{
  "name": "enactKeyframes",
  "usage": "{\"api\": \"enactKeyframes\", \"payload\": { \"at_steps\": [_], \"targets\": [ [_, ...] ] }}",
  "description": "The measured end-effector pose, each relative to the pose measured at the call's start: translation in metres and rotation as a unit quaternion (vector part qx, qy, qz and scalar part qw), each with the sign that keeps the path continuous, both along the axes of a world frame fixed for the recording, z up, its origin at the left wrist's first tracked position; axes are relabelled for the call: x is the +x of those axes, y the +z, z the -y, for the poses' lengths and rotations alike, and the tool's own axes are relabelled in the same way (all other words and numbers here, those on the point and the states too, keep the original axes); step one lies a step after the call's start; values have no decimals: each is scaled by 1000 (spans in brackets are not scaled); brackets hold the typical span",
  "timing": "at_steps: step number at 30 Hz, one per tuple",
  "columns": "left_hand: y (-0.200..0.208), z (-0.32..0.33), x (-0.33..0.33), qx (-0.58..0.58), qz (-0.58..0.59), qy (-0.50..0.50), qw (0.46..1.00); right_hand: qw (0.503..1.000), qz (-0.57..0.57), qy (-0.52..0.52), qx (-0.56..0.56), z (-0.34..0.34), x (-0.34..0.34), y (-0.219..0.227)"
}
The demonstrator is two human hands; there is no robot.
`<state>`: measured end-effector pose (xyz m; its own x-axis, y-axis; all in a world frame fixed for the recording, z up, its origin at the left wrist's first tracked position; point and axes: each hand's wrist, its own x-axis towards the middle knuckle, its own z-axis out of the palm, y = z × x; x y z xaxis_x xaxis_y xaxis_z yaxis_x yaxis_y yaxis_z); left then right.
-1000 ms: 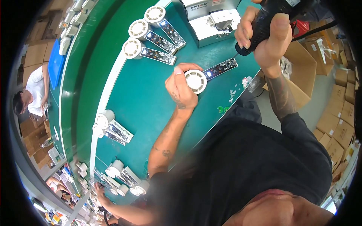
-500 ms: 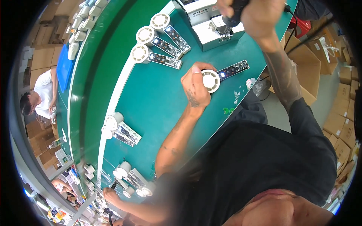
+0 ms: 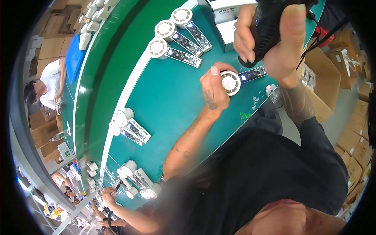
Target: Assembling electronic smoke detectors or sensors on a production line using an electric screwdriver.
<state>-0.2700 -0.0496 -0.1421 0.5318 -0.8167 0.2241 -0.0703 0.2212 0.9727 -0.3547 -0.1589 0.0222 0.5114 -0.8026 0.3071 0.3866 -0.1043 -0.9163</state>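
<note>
White fan (image 3: 231, 83) sits gripped in my left hand (image 3: 214, 89); from it the board (image 3: 251, 75) runs rightward, slightly away, toward my right hand (image 3: 279, 62), clenched around a driver (image 3: 269, 29).

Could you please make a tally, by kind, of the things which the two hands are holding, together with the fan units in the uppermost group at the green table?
White fan units: 4 (1 in the left hand, 3 in the uppermost group)
Black handheld tool: 1 (in the right hand)
Total: 5
</note>
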Motion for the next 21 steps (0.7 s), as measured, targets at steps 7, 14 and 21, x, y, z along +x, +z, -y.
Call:
{"api": "enactKeyframes", "payload": {
  "at_steps": [7,14,21],
  "targets": [
    [8,2,-2,57,25,-14,998,1000,11,26,10,7,-4,-21],
    [9,1,-2,29,11,-11,999,993,2,105,-46,11,-12,-44],
    [9,0,-4,20,-28,-14,999,997,-10,72,-30,7,-19,-46]
  ]
}}
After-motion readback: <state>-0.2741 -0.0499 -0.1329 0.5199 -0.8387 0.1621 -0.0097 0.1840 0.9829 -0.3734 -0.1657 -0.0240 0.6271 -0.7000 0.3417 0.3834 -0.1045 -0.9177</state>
